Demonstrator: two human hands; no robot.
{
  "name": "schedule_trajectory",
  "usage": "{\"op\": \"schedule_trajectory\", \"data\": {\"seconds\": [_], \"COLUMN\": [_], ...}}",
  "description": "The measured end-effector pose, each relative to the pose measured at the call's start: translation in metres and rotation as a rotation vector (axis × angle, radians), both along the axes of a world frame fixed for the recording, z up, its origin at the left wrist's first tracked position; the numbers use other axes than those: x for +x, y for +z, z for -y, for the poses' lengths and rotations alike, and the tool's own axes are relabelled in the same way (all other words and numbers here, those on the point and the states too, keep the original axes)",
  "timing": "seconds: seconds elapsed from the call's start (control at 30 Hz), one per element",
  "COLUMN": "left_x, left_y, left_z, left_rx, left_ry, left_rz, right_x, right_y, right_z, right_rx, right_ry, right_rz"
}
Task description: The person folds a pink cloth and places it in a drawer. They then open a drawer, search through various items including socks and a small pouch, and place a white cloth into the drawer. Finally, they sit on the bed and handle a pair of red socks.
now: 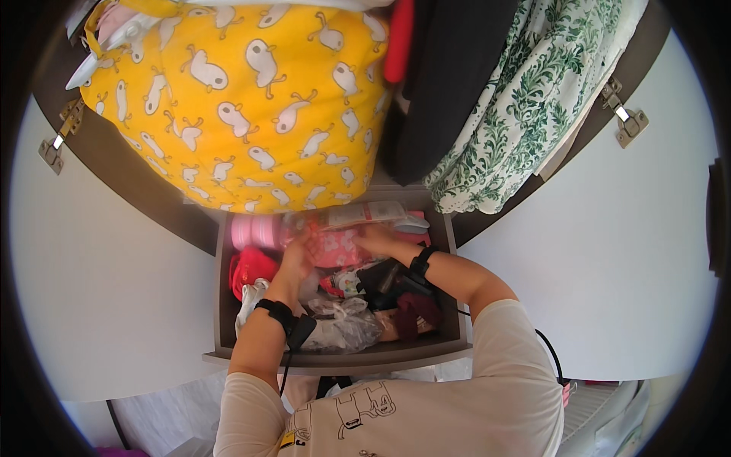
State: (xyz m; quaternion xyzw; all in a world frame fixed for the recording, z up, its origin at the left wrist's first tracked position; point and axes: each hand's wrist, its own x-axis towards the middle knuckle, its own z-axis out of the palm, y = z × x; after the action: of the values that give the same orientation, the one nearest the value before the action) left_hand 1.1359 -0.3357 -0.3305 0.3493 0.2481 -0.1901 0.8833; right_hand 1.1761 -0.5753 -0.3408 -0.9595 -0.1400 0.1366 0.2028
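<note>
Both my hands reach into an open drawer (pixel 454 268), near its back. My left hand (pixel 302 250) is blurred, its fingers against a clear plastic package (pixel 365 213) with a pale printed label. On the other side, my right hand (pixel 375 239) lies at the right edge of a pink flowered item (pixel 337 249). That pink item sits between the hands, partly under clear plastic. Blur and overlap hide whether the fingers grip anything. A pink striped roll-like item (pixel 255 231) is left of my left hand, and a red cloth item (pixel 254 269) lies below it.
Knotted clear plastic bag (pixel 342 325), dark maroon cloth (pixel 417 315) and black items (pixel 381 280) fill the drawer's front. Above hang a yellow bird-print fabric (pixel 245 114), a black garment (pixel 451 85) and a green leaf-print garment (pixel 525 108). White doors (pixel 108 257) stand open on both sides.
</note>
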Motion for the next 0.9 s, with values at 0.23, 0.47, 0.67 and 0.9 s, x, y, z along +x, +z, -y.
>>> {"op": "schedule_trajectory", "data": {"seconds": [0.23, 0.47, 0.67, 0.9], "left_x": [0.0, 0.002, 0.006, 0.001], "left_y": [-0.006, -0.013, -0.038, -0.019], "left_z": [0.0, 0.007, 0.005, 0.02], "left_rx": [-0.049, -0.013, 0.169, 0.361], "left_ry": [0.05, 0.003, -0.068, -0.371], "left_rz": [0.019, 0.005, 0.094, -0.07], "right_x": [-0.023, 0.0, -0.019, -0.045], "right_y": [0.032, 0.006, 0.019, 0.086], "right_z": [-0.009, 0.005, 0.01, 0.01], "right_rx": [0.074, 0.09, 0.012, -0.299], "right_ry": [0.044, 0.177, 0.209, 0.165], "right_rz": [0.456, 0.175, 0.01, 0.048]}}
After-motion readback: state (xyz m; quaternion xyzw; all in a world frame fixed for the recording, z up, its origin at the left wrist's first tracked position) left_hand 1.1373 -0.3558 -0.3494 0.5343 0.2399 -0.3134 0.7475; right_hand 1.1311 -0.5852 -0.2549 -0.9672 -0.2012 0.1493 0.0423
